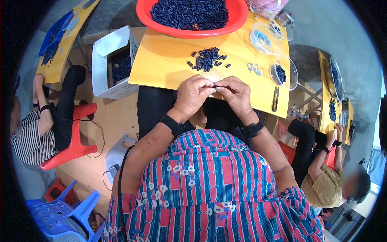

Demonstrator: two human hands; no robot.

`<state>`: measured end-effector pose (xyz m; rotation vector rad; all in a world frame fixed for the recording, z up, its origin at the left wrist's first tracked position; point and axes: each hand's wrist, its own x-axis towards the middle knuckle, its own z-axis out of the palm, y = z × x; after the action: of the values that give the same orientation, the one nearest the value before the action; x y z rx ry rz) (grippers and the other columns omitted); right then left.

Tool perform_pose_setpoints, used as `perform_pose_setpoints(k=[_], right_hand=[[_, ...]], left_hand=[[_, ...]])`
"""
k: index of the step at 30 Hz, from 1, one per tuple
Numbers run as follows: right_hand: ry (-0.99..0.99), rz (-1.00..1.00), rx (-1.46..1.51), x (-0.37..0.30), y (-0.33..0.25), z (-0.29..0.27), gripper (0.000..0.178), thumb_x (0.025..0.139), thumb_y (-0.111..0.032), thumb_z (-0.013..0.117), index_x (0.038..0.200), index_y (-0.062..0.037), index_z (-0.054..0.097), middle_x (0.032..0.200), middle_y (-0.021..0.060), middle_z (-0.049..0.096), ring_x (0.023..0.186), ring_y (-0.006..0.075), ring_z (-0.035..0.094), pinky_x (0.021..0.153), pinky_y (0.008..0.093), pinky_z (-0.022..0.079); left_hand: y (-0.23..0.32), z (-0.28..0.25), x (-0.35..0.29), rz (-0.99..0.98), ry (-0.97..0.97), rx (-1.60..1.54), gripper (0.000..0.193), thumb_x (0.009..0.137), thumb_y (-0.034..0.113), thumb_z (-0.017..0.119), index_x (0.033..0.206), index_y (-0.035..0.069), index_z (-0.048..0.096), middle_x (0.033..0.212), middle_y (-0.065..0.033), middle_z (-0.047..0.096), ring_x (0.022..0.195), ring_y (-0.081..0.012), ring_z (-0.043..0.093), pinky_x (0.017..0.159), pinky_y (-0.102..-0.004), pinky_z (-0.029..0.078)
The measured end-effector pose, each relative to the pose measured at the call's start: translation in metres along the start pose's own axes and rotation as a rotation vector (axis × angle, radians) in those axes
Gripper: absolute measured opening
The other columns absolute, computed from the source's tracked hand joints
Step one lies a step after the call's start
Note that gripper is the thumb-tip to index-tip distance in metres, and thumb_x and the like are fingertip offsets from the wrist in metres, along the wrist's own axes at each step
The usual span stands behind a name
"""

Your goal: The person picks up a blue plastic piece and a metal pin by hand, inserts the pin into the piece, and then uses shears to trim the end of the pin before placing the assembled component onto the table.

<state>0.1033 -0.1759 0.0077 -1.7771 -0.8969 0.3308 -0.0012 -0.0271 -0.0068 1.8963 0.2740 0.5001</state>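
The left fingers (202,82) and the right fingers (230,84) met just over the near edge of the counter (157,60), both drawn together in a close pinch, tip to tip, with a small dark piece (215,86) caught between them. It sat right at the tips, touching both thumbs as far as I could make out, mostly covered, so I couldn't tell whether a second part was joined to it. I took the step in hand to be some fine two-handed work on that single piece, and judged that the next move called for a steady pinch from one side while the other pressed or turned. Just beyond the fingertips, apart from them, lay a loose heap of short dark cylinders (207,59). Off to the right were scattered small pale bits (254,68), a clear tub (294,74) with more dark pieces inside, and a dark slim tool (275,99) near the counter's edge. Farther up, another clear tub (276,45) held light-blue bits, and a wide red basin (146,22) brimmed with dark pieces. To the left, below counter height, stood an open white carton (102,66).
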Motion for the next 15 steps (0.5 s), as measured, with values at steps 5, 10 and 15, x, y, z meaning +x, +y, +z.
perform_pose_setpoints(k=[5,10,15], right_hand=[[-0.018,-0.009,0.067,0.000,0.002,-0.003,0.011,0.080,0.001,0.071,0.090,-0.0014,0.073,0.083,0.0083,0.069,0.077,0.0174,0.065,0.071,0.0274,0.052],[0.167,0.074,-0.035,0.007,0.005,-0.010,0.007,0.080,-0.002,0.072,0.086,-0.0010,0.073,0.084,0.0093,0.069,0.079,0.0192,0.066,0.073,0.0294,0.052],[0.387,0.090,-0.317,0.011,0.016,-0.030,0.011,0.078,-0.009,0.073,0.085,-0.0013,0.072,0.083,0.0115,0.067,0.078,0.0231,0.065,0.074,0.0323,0.051]], left_hand=[[0.002,-0.001,0.000,-0.024,-0.047,0.027,0.010,0.078,0.005,0.074,0.086,0.001,0.068,0.077,-0.0039,0.060,0.061,-0.0106,0.056,0.059,-0.0245,0.046],[0.004,0.000,0.001,-0.002,-0.045,0.013,0.009,0.078,0.005,0.073,0.086,0.002,0.069,0.076,-0.0038,0.059,0.060,-0.0103,0.055,0.058,-0.0249,0.045],[0.006,-0.003,-0.001,0.017,-0.059,0.039,0.008,0.079,0.005,0.072,0.086,0.002,0.069,0.075,-0.0039,0.059,0.059,-0.0107,0.053,0.056,-0.0257,0.043]])
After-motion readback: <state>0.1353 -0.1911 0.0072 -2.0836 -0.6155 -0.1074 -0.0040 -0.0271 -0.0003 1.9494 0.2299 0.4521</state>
